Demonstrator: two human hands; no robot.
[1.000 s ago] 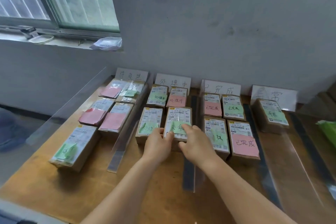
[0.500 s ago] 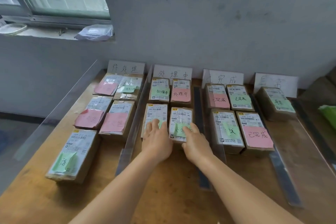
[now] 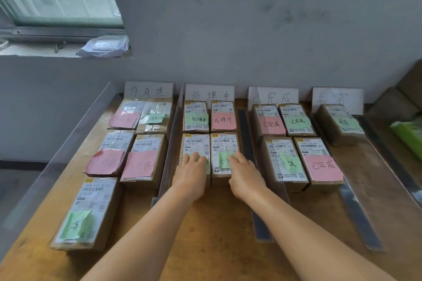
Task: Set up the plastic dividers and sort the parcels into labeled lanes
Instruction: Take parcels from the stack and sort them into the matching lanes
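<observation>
Second lane, front row: left hand (image 3: 190, 173) flat on left parcel (image 3: 196, 153), fingers relaxed; right hand (image 3: 245, 175) flat on right parcel (image 3: 225, 155), fingers straight. Clear dividers (image 3: 170, 143) upright on bench (image 3: 217, 235).

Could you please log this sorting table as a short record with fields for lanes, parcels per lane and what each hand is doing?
lanes: four, each with a paper sign at the wall
dividers: clear plastic dividers stand between lanes
first lane: five parcels
second lane: four parcels
third lane: four parcels
fourth lane: one parcel
left hand: fingers flat on the front-left parcel of the second lane
right hand: fingers flat on the front-right parcel beside it
surface: wooden table
</observation>
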